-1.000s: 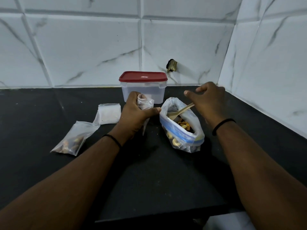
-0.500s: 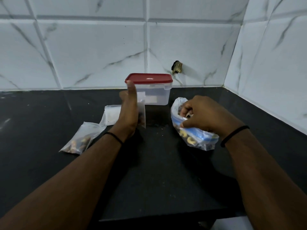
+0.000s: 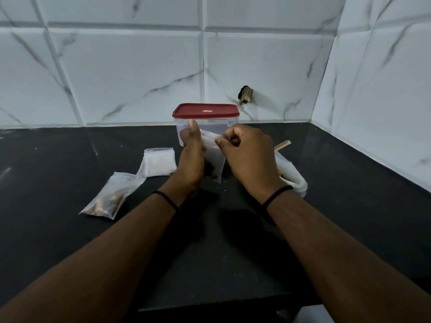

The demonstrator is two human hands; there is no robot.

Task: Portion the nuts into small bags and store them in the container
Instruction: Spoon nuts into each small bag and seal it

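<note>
A black countertop [image 3: 70,159] runs into a corner of white marble-look wall tiles [image 3: 130,75], and near the back stands a clear container [image 3: 184,127] with its red lid [image 3: 206,110] on. In front of the container, both hands hold one small clear bag [image 3: 213,157] upright between them. The left hand [image 3: 192,157] grips the bag's left side, thumb pointing up along its top edge and fingers wrapped behind it. The right hand [image 3: 249,157] has its fingers curled and pinches the bag's top edge at the right, so the mouth of the bag lies between the two grips while its body hangs below them. A few dark nuts [image 3: 211,171] sit at the bottom of this bag, just right of the left palm. To the left, on the counter, a filled small bag [image 3: 112,194] lies flat with nuts visible inside, and just beyond it, near the left hand, lies a stack of empty bags [image 3: 159,162]. Behind the right wrist lies the large bag [image 3: 291,176], mostly hidden, with a wooden spoon handle [image 3: 282,145] sticking out of it. Each wrist wears a thin black band.
</note>
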